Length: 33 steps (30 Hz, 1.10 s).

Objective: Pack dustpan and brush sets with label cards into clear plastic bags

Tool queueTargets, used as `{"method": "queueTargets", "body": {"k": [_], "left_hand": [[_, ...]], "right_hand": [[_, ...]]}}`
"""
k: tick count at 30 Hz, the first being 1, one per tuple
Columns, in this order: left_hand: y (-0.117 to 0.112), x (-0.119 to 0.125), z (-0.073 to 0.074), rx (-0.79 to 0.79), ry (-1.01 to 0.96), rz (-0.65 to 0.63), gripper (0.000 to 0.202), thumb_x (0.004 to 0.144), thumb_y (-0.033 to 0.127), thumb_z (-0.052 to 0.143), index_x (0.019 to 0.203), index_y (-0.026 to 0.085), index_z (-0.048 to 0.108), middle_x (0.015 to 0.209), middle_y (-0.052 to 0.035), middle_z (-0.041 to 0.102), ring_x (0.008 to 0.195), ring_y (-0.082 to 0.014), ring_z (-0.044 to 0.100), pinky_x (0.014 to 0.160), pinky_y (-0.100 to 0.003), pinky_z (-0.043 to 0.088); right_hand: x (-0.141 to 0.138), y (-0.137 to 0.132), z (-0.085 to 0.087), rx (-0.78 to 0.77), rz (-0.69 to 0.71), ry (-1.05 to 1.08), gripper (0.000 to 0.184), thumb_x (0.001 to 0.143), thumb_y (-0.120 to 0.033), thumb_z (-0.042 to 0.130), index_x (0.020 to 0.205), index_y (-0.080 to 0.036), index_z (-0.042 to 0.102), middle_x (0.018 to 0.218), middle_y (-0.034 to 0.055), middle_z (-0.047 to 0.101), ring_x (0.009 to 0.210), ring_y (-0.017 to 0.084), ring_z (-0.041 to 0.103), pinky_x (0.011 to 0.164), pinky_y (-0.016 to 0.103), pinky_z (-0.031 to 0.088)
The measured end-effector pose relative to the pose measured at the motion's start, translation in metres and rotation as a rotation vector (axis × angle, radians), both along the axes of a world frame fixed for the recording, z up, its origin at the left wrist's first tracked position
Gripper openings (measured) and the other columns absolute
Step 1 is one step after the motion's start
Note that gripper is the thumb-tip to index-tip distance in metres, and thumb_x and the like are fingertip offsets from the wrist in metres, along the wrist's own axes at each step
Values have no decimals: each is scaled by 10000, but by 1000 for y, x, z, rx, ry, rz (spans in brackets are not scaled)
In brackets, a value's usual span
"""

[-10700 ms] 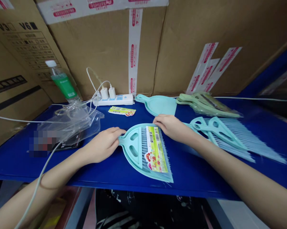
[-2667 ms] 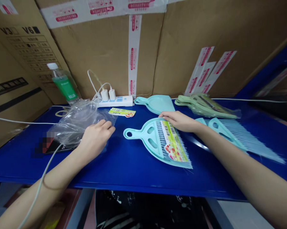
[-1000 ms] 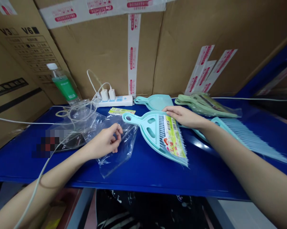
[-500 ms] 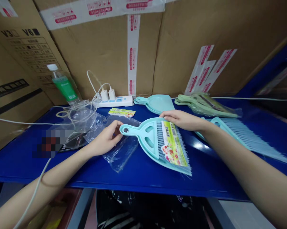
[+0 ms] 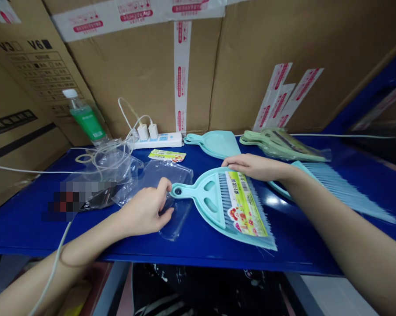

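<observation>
A light-blue dustpan (image 5: 203, 222) lies on the blue table with its handle to the left. Nested on it is a matching hand brush (image 5: 223, 193), wrapped by a yellow-green paper label (image 5: 246, 202). At the handle's end is my left hand (image 5: 144, 210), index finger bent against or just beside the tip, thumb spread away below. My right hand (image 5: 250, 166) grips the dustpan's far rim near the bristles; its thumb is hidden. Under and behind the left hand lies a clear plastic bag (image 5: 180, 173).
Behind are another blue dustpan (image 5: 220, 143), a bagged green set (image 5: 283, 145), a loose label (image 5: 167, 155) and a power strip (image 5: 165, 140). A second blue brush (image 5: 343, 186) lies right. A bottle (image 5: 88, 118) and cables stand left, before cardboard boxes (image 5: 135, 74).
The dustpan and brush have shifted slightly right and toward me. My left hand has moved nearer, its thumb now apart from the handle. My right hand stays at the far rim.
</observation>
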<state>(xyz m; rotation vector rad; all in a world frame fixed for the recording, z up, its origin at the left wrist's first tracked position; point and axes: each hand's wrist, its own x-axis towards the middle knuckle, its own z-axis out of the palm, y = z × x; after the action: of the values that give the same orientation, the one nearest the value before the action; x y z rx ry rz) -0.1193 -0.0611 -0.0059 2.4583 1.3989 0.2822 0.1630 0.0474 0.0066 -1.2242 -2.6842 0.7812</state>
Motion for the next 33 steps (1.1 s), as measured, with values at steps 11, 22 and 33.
{"method": "queueTargets", "body": {"k": [11, 22, 33], "left_hand": [[5, 1, -5, 24, -128, 61, 174, 778, 130, 362, 889, 234, 279, 564, 106, 409, 450, -120, 449, 520, -240, 319], [9, -1, -4, 131, -243, 205, 165, 769, 143, 381, 852, 236, 274, 545, 119, 418, 396, -84, 391, 499, -223, 313], [6, 3, -5, 118, -237, 70, 108, 839, 172, 341, 923, 226, 303, 553, 118, 373, 415, -87, 403, 506, -229, 319]], "right_hand": [[1, 0, 1, -28, 29, 7, 286, 820, -379, 333, 826, -198, 554, 845, 77, 635, 782, 214, 576, 715, 326, 425], [1, 0, 2, -32, 8, 14, 291, 806, -387, 342, 824, -193, 559, 845, 85, 640, 781, 224, 574, 716, 336, 426], [-3, -1, -2, -31, -52, 45, 237, 832, -328, 363, 813, -206, 566, 841, 70, 657, 787, 213, 591, 711, 313, 437]]}}
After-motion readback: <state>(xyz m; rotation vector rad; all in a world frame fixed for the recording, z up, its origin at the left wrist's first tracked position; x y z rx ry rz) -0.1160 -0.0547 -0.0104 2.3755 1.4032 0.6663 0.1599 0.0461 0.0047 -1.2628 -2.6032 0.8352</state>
